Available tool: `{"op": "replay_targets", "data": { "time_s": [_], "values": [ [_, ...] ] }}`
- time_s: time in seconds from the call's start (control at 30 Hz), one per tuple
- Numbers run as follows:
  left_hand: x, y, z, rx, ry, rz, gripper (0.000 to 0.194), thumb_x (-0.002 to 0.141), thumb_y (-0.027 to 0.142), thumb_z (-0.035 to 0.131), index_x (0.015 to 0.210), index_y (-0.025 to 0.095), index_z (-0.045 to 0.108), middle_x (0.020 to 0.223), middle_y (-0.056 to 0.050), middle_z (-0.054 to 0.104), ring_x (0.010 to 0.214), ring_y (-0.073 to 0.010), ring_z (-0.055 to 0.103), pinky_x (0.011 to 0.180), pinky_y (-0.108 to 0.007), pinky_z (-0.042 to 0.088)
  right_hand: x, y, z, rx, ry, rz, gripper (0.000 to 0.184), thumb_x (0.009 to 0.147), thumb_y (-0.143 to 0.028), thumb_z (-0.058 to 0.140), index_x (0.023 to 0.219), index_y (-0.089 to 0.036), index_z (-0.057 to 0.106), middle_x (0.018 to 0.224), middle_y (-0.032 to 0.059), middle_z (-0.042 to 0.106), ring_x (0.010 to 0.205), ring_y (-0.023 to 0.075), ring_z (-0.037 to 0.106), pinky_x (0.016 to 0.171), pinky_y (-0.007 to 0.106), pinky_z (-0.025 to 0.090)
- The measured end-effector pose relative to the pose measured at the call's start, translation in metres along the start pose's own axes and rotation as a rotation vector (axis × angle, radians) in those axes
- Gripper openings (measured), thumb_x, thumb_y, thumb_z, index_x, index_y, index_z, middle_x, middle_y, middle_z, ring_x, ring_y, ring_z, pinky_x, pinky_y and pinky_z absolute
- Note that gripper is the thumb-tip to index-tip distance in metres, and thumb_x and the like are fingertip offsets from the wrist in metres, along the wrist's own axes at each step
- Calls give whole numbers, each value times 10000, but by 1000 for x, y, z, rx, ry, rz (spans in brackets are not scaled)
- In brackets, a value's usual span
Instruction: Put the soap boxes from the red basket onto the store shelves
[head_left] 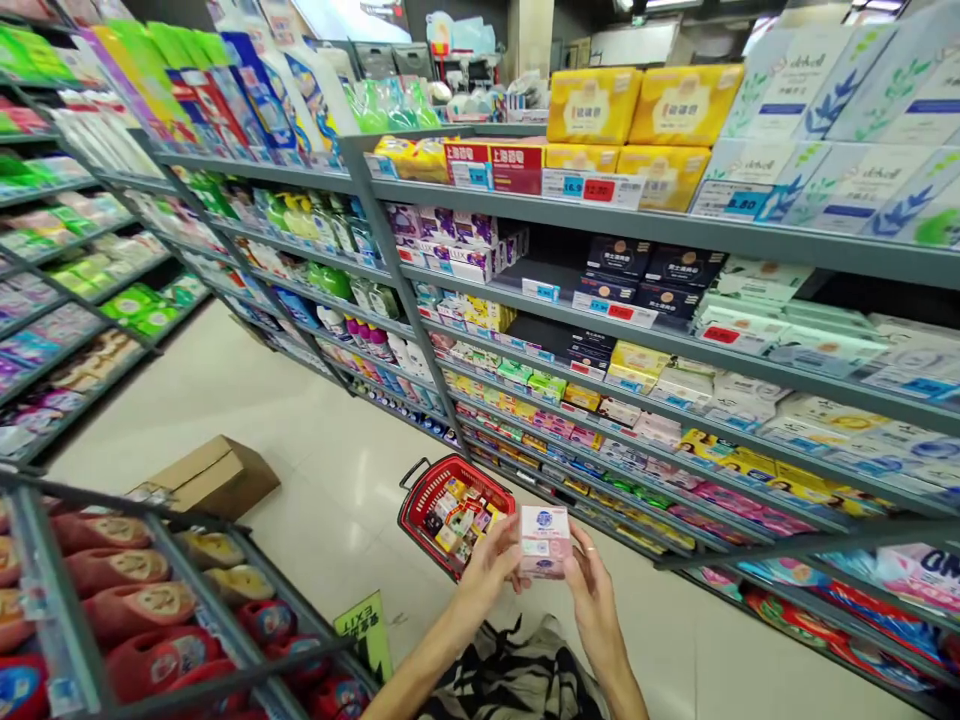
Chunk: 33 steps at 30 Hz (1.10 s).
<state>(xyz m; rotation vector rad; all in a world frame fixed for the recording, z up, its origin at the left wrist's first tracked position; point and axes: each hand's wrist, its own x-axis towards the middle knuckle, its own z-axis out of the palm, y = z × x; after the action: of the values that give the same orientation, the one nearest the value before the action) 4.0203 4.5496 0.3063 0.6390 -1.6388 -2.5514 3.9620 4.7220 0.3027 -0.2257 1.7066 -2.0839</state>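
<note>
Both my hands hold a small pink-and-white soap box point(545, 540) with a blue round logo, in front of my body. My left hand point(491, 552) grips its left side, and my right hand point(592, 572), with a ring on one finger, grips its right side. A seam across the front suggests two boxes stacked, but I cannot tell for sure. On the floor just beyond my left hand stands a red shopping basket point(420, 530) with a black handle. Several small colourful boxes point(457, 520) lie inside it.
A long grey shelf unit point(420, 350) with boxed soaps and bottles runs along the right and ahead. At the lower left, a rack holds red and yellow slippers point(146, 605). A cardboard box point(214, 478) and a green exit sign point(365, 632) are on the floor.
</note>
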Motion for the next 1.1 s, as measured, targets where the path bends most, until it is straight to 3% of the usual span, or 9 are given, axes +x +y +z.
{"op": "replay_targets", "data": {
  "time_s": [0.13,0.27,0.33,0.43,0.63,0.83,0.97,1.1],
  "values": [
    [4,24,-44,-8,-71,0,841,801,639,785,1474,180,579,1235,-165,714,658,-154,671,620,-300,513,5,4,53,-22,89,-46,656,994,-547,635,1541,-212,494,1318,142,740,1161,280,711,986,404,599],
    [3,35,-103,-69,-23,-30,805,810,594,799,1473,188,588,1257,-149,716,749,-173,665,648,-294,534,6,4,116,-62,85,-35,632,978,-518,680,1530,-258,517,1307,96,737,1109,242,703,1012,398,564],
    [5,38,-126,-90,-34,-64,750,843,565,780,1473,204,589,1369,-154,675,858,-199,675,683,-296,550,5,8,137,-85,115,-39,639,958,-516,709,1524,-278,532,1379,88,699,1114,233,695,1000,384,561],
    [9,43,-146,-84,-148,-121,705,877,533,759,1486,225,582,1460,-149,634,985,-235,672,729,-304,553,-3,17,158,-95,216,-45,627,959,-522,704,1518,-291,539,1441,87,660,1130,228,682,995,380,564],
    [15,52,-150,-43,-296,-166,670,871,523,766,1436,186,634,1383,-144,691,907,-205,642,678,-274,498,-31,28,178,-23,346,-55,647,965,-518,698,1548,-324,496,1537,87,586,1246,252,646,1031,408,568],
    [13,59,-132,-57,-426,-163,796,872,544,763,1554,218,513,1333,-136,702,790,-157,629,701,-288,510,-40,17,171,-87,463,-149,587,954,-504,713,1494,-320,575,1559,80,537,1119,222,660,997,395,581],
    [7,59,-125,-47,-409,-158,778,881,558,753,1533,202,521,1341,-137,694,800,-157,634,744,-299,522,-39,13,164,-111,467,-161,582,941,-532,718,1472,-324,603,1535,74,556,1125,232,654,990,397,577],
    [-4,55,-116,-1,-272,-110,755,865,574,757,1486,185,576,1381,-147,685,819,-176,644,734,-305,522,-35,14,150,-61,376,-154,603,931,-554,721,1476,-324,602,1539,82,545,1108,233,654,969,404,581]
  ]
}}
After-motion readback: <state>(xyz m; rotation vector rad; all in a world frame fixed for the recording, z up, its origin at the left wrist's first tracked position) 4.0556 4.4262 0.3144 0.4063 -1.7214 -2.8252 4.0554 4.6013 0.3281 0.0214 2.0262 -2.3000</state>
